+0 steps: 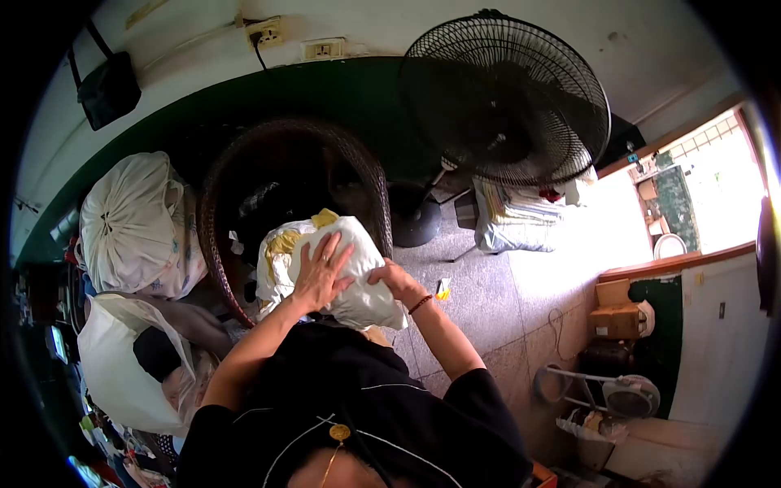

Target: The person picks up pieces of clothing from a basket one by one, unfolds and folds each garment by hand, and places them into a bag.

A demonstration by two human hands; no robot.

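A folded white cloth (360, 299), thick and soft-looking, lies in front of my body over the front of a dark wicker chair (381, 175). My left hand (320, 275) presses flat on top of it, fingers stretched and a ring on one finger. At the cloth's right edge my right hand (395, 282) grips it, thumb on top and the other fingers partly hidden. Beside the white cloth, on its left, is a crumpled white and yellow cloth (279, 252). What lies under the two cloths cannot be seen.
A large black fan (500, 130) stands beyond the chair. Left of the chair sit a tied white cloth bundle (134, 224) and an open white plastic bag (118, 366). Folded textiles (521, 215) are stacked behind the fan. Cardboard boxes (616, 321) stand at right, near a doorway.
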